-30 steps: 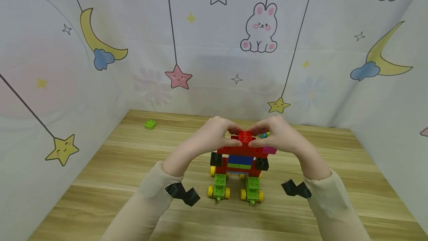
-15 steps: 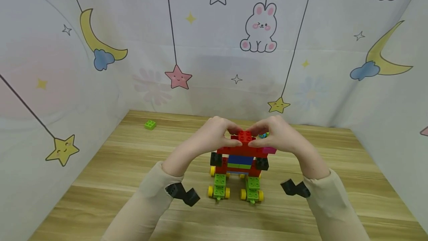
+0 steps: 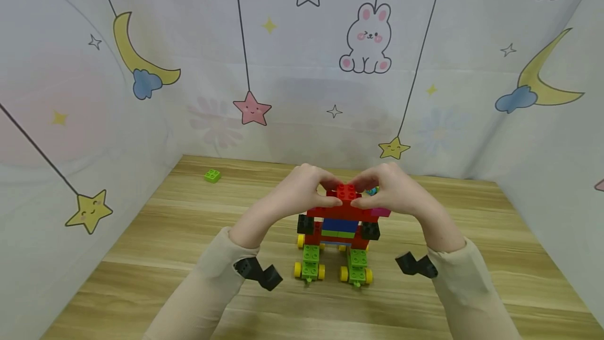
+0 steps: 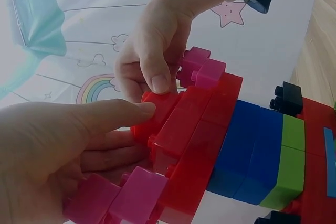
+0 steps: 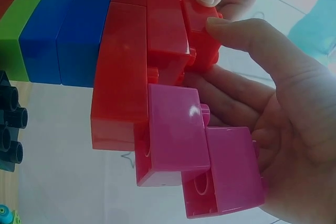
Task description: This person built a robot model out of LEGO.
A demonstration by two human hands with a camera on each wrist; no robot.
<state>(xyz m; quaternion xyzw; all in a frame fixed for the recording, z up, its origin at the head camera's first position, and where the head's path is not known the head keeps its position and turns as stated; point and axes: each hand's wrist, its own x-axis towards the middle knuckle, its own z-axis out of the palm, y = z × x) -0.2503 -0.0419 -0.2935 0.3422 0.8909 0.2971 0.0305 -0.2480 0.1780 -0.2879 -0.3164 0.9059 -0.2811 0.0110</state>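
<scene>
A toy-brick model of red, blue, green, pink and black bricks stands on the table, its top being a small red brick [image 3: 346, 192]. My left hand [image 3: 302, 188] pinches that top brick from the left, thumb in front and fingers behind. From the right, my right hand [image 3: 394, 188] pinches the same brick, the two thumb tips close together. Stepped pink bricks [image 5: 178, 129] jut out under the right palm. On the other side, more pink bricks [image 4: 139, 195] lie under the left palm. Blue bricks [image 4: 241, 153] form the middle of the body.
Green wheeled bases [image 3: 310, 264] with yellow wheels carry the model on the wooden table [image 3: 189, 298]. A loose green brick [image 3: 212, 176] lies at the back left. Behind the right hand, a small blue-green piece [image 3: 372, 191] partly shows. Printed cloth walls [image 3: 302, 67] enclose the table.
</scene>
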